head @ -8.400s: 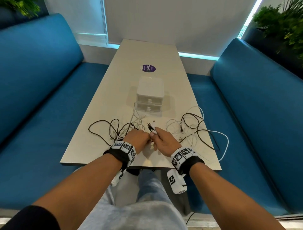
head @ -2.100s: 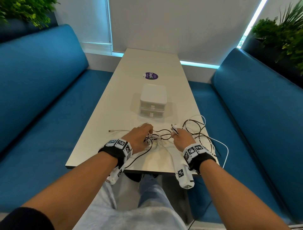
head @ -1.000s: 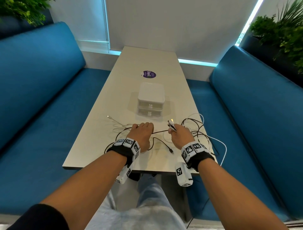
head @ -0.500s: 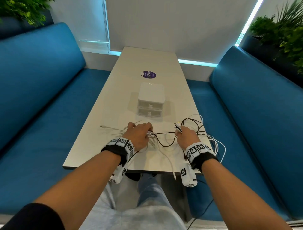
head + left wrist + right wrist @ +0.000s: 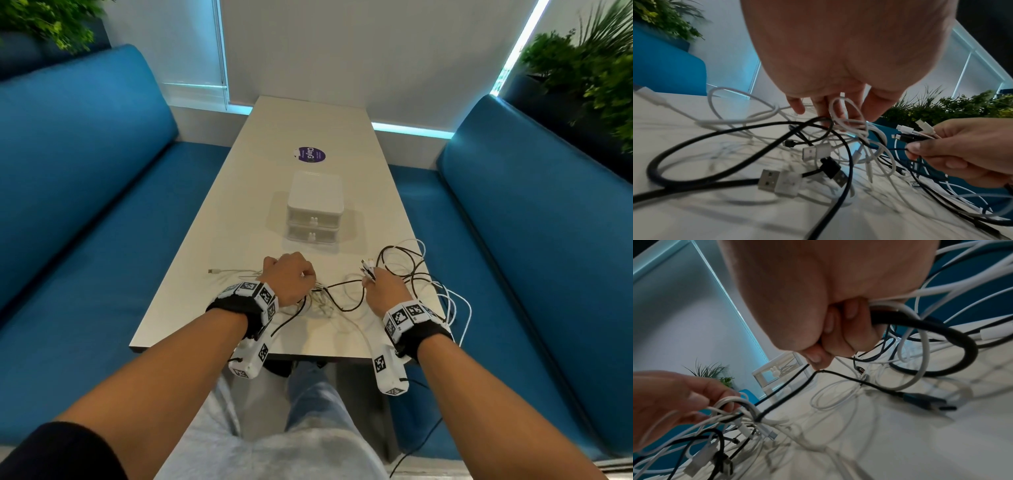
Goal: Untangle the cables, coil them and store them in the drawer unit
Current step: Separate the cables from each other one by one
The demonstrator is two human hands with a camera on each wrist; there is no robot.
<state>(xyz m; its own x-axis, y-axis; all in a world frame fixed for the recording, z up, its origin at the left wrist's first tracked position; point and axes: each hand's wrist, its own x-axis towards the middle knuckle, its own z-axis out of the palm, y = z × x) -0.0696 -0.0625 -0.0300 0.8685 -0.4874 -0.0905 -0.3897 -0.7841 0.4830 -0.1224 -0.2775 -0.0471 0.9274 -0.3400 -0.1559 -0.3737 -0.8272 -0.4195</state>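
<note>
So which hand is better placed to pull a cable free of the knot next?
Probably the left hand: its fingers are already hooked into the white loops of the tangle. The right hand is pinching a bundle of connector ends, so it serves better as the anchor.

Head view: from above the near table [image 5: 239, 205] edge, facing forward and down its length. Left wrist view: close under the left hand [image 5: 838, 56], facing right. Right wrist view: close under the right hand [image 5: 818, 296], facing left and far. All share the cable tangle [image 5: 329, 298].
</note>
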